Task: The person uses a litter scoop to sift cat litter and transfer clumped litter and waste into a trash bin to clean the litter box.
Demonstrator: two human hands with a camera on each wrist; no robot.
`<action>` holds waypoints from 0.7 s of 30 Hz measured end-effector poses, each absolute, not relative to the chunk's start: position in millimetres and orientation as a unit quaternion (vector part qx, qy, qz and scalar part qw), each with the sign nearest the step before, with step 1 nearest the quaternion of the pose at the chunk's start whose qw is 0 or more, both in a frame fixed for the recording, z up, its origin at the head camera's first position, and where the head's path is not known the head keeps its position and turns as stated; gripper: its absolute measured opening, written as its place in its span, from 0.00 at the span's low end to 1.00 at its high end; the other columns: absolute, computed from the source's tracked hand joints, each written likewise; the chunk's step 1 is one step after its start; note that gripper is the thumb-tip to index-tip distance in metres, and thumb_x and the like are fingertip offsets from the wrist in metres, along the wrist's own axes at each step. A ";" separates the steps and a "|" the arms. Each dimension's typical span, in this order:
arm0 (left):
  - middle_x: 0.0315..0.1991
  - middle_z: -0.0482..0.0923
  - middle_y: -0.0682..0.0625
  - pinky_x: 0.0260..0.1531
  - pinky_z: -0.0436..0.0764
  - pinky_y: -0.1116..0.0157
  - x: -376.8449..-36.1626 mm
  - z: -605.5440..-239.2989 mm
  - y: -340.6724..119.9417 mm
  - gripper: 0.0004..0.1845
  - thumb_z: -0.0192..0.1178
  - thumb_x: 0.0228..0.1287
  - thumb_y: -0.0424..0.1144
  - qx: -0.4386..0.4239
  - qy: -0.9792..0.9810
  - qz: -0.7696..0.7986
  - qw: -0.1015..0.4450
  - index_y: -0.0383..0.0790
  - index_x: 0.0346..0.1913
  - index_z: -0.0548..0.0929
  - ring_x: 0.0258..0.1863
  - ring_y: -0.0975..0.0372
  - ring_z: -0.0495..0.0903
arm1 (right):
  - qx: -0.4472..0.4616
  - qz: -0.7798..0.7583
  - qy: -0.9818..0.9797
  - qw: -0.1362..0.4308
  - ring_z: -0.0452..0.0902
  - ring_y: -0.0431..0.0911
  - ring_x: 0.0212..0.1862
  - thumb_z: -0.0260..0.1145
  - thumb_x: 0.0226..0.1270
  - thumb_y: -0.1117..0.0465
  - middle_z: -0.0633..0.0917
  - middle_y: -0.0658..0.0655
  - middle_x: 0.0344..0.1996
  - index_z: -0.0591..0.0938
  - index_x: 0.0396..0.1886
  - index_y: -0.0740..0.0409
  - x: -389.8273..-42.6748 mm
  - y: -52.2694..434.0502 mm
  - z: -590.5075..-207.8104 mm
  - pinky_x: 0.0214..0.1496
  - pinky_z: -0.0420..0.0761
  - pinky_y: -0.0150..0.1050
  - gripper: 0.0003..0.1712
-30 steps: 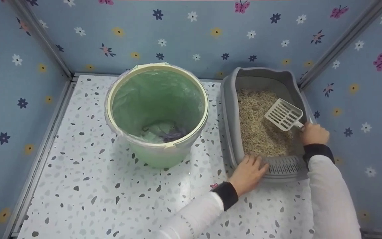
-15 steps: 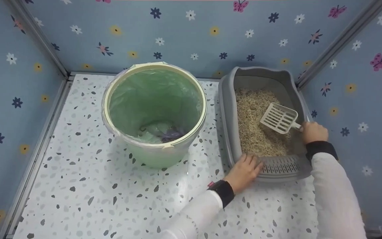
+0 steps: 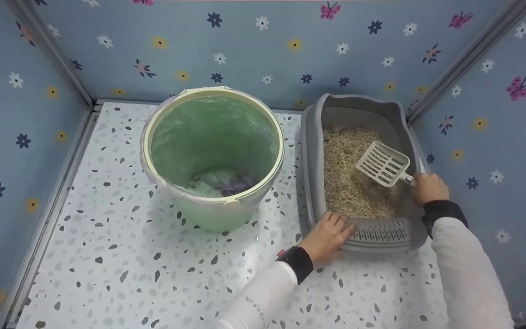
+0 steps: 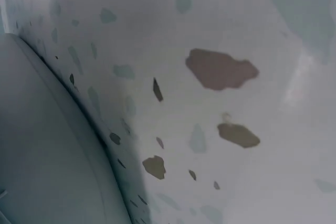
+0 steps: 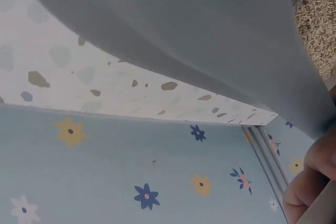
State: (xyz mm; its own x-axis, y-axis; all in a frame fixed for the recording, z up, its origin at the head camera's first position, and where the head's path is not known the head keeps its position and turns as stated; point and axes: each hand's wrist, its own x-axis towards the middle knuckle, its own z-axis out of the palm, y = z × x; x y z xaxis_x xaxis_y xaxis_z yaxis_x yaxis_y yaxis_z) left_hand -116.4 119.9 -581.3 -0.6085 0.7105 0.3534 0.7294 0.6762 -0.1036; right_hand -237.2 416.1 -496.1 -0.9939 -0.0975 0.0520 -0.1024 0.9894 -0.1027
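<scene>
A grey litter box (image 3: 312,151) holding beige litter (image 3: 345,183) stands at the right of the speckled floor. My right hand (image 3: 425,187) grips the handle of a white slotted scoop (image 3: 382,163), whose blade hangs tilted just over the litter. My left hand (image 3: 327,237) rests with fingers spread on the box's near left corner, by its grated step (image 3: 379,233). In the right wrist view the grey box wall (image 5: 199,35) fills the top, with litter (image 5: 315,19) at the upper right and curled fingers (image 5: 315,182) at the lower right. The left wrist view has only floor and the box's grey edge (image 4: 47,150).
A cream bucket (image 3: 213,155) lined with a green bag stands left of the litter box, with some dark scraps at its bottom. Blue flowered walls (image 3: 244,45) close the space at the back and on both sides. The speckled floor (image 3: 130,256) spreads out at the front left.
The scoop has shifted slightly left and down toward the litter. My left hand has slid a little left along the box's front corner.
</scene>
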 end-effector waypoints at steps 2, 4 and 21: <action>0.57 0.74 0.48 0.61 0.69 0.58 -118.2 -581.6 113.3 0.33 0.63 0.54 0.54 -0.410 -0.893 -0.034 0.182 0.50 0.64 0.71 0.57 0.57 0.72 | 0.052 0.057 -0.997 0.021 0.75 0.67 0.23 0.58 0.52 0.69 0.78 0.71 0.20 0.74 0.19 0.66 -233.4 415.2 -496.6 0.23 0.68 0.63 0.06; 0.57 0.75 0.49 0.61 0.69 0.58 -120.1 -582.0 105.6 0.38 0.65 0.50 0.59 -0.419 -0.890 -0.040 0.174 0.50 0.65 0.70 0.56 0.57 0.71 | 0.061 0.061 -0.996 0.026 0.74 0.67 0.23 0.58 0.51 0.70 0.78 0.71 0.19 0.74 0.19 0.66 -229.3 413.4 -497.1 0.23 0.69 0.63 0.05; 0.60 0.74 0.47 0.65 0.65 0.55 -138.2 -581.0 41.7 0.45 0.71 0.42 0.56 -0.474 -0.864 -0.088 0.147 0.53 0.67 0.67 0.58 0.55 0.72 | 0.019 0.134 -0.980 0.149 0.71 0.61 0.17 0.58 0.48 0.72 0.74 0.64 0.11 0.66 0.10 0.59 -182.9 378.3 -518.7 0.20 0.65 0.56 0.14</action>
